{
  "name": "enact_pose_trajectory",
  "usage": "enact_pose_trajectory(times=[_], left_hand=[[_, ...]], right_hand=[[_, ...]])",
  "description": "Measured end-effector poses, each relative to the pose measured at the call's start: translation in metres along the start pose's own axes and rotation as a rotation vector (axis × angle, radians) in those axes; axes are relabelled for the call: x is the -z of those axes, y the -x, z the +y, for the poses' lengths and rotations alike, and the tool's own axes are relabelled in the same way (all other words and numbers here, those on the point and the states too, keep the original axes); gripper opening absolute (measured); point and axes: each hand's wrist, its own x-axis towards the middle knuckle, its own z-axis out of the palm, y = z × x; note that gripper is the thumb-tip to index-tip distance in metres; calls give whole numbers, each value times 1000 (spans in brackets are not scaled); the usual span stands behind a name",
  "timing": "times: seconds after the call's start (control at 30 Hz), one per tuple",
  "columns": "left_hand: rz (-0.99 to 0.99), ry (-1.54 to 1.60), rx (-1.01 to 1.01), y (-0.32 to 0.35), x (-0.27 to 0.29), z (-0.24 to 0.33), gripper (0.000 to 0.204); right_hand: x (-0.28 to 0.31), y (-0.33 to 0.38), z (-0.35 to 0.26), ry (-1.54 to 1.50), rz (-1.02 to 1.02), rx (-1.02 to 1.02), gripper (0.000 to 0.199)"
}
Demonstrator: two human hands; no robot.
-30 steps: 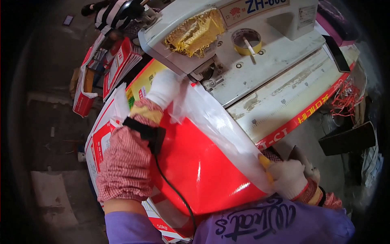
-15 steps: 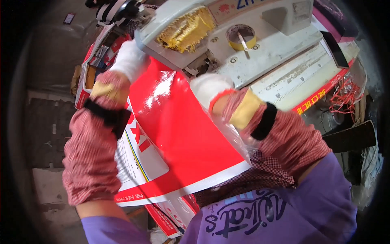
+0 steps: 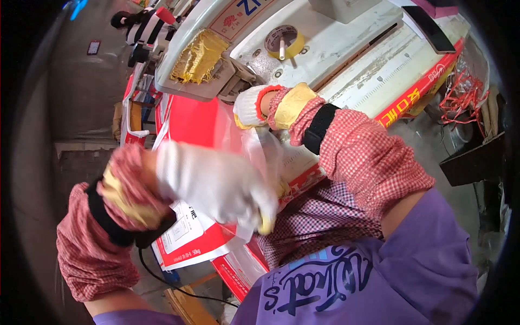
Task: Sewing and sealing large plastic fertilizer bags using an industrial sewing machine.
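Right at the middle of the view lies a large red sack [image 3: 189,122] with a clear plastic liner [image 3: 254,146] at its mouth; its long axis runs from the far machine toward the near left, and its near end, white with a red band [image 3: 189,246], points at the person's body; on that white part sits one pale rectangular label [image 3: 181,227], its print too small to matter. The left hand [image 3: 216,187], in a white glove, is closed around a bunched fold of the liner, fingers together; the right hand [image 3: 252,105], also white-gloved, lies farther off at the sack's far edge under the machine, and I cannot tell whether it grips or only presses. Both forearms wear red checked sleeves, each with one black band and one yellow cuff. Beyond the sack stands one white sewing machine [image 3: 325,49]; on its left face is a frayed yellow patch [image 3: 197,57], on its top a red-and-white rectangular sign [image 3: 244,13] and one yellow tape roll [image 3: 284,43]. Along the machine's right edge runs a red strip with yellow letters [image 3: 414,100]. Far right hangs a tangle of red strings [image 3: 460,92]. More red-and-white sacks [image 3: 132,116] stack at the far left.
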Motion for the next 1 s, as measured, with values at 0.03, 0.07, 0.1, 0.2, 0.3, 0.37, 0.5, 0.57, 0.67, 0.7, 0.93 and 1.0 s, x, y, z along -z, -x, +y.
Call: enact_pose_trajectory(times=[0.03, 0.07, 0.1, 0.2, 0.3, 0.37, 0.5, 0.57, 0.67, 0.7, 0.93, 1.0], left_hand=[[136, -8, 130, 13, 12, 2, 22], [290, 311, 484, 14, 17, 19, 23], [272, 210, 411, 18, 19, 1, 27], [112, -45, 309, 10, 7, -10, 45], [403, -213, 165, 2, -9, -9, 65], [550, -396, -3, -15, -9, -20, 74], [399, -178, 147, -33, -25, 17, 56], [195, -31, 284, -29, -20, 13, 50], [123, 9, 273, -3, -18, -9, 28], [263, -37, 273, 7, -15, -22, 26], [683, -206, 219, 14, -1, -65, 14], [584, -309, -195, 3, -16, -83, 19]], right_hand=[[-7, -1, 1, -76, 16, -87, 22], [-7, 1, 1, -146, 35, -175, 22], [-8, 3, 3, -251, 24, -262, 22], [-11, 6, 5, -198, 47, -254, 24], [-1, 5, -8, -284, 62, -300, 25], [-3, 8, -6, -319, 38, -314, 26], [-1, 2, -10, -244, 45, -331, 25], [-13, -2, -5, -196, 17, -321, 24], [-20, 4, -1, -246, 94, -349, 23], [-17, 9, -1, -268, 50, -380, 23], [-24, 1, -2, -250, 121, -422, 22], [-7, 2, -11, -110, 95, -278, 19]])
